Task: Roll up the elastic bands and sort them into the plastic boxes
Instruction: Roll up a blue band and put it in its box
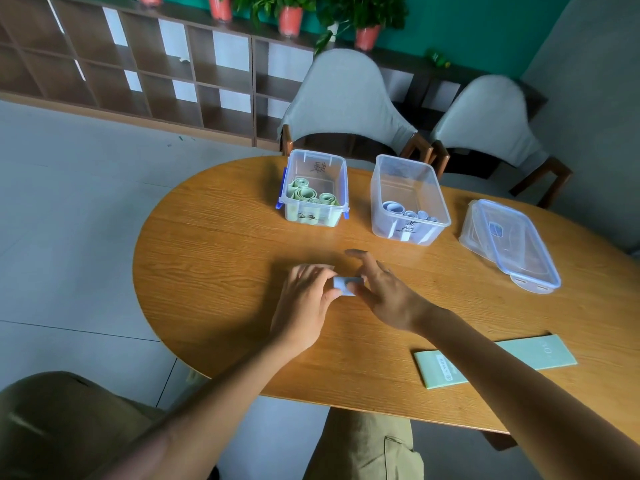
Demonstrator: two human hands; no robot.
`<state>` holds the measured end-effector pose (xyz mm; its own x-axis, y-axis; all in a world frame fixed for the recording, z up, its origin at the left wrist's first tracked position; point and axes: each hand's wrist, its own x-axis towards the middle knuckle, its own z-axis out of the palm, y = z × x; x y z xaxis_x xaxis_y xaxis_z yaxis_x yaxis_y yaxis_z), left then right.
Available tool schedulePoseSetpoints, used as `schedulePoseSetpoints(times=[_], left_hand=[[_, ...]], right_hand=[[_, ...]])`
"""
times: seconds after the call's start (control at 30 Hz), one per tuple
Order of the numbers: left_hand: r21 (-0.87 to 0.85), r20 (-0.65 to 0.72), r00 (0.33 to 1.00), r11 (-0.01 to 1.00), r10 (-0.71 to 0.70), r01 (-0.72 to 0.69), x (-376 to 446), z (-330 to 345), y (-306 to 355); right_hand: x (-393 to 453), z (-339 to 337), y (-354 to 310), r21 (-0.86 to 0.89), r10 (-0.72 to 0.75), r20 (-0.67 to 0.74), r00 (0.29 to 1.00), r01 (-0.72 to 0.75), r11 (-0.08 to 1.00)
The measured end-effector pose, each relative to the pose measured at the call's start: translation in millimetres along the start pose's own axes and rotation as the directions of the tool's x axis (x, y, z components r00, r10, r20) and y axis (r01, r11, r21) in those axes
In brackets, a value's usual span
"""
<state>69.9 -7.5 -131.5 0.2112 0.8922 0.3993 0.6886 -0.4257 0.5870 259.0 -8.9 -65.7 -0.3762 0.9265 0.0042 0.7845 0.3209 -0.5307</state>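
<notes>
Holding item one: a rolled blue band (347,285), pinched between left hand (306,299) and right hand (384,292), both close together on the wooden table (221,258). Item two: clear box with blue clips (315,190), beyond the hands on the table's far side, holding rolled green bands (308,195). Item three: second clear box (408,200), just right of the first, holding rolled blue bands (408,212). Item four: stacked lids (512,244), right of that box. Item five: flat green band (495,360), unrolled, at the table's near edge, partly under the right forearm.
</notes>
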Motion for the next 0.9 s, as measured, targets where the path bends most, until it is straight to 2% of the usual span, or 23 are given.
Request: schedulePoseSetpoints(times=[0.1,0.27,0.53,0.77,0.9], left_hand=[[-0.044,-0.012,0.999,0.998,-0.042,0.041,0,-2,0],[-0.099,-0.007,0.996,0.991,-0.094,0.093,0,-1,1],[-0.059,0.041,0.991,0.989,-0.131,0.133,8,0,2],[0.058,0.121,0.993,0.998,0.001,-0.008,19,-2,-6],[0.140,0.177,0.984,0.989,0.029,-0.054,30,-7,-18]], right_hand=[[-1,-5,-1,0.128,0.096,0.022,0.995,-0.098,0.987],[-5,-4,-7,0.217,0.187,0.000,0.982,-0.183,0.959],[3,3,-12,0.067,0.210,-0.126,0.970,-0.203,0.977],[3,4,1,-0.049,0.172,-0.238,0.956,-0.188,0.981],[2,-6,7,-0.014,0.198,-0.263,0.944,-0.209,0.978]])
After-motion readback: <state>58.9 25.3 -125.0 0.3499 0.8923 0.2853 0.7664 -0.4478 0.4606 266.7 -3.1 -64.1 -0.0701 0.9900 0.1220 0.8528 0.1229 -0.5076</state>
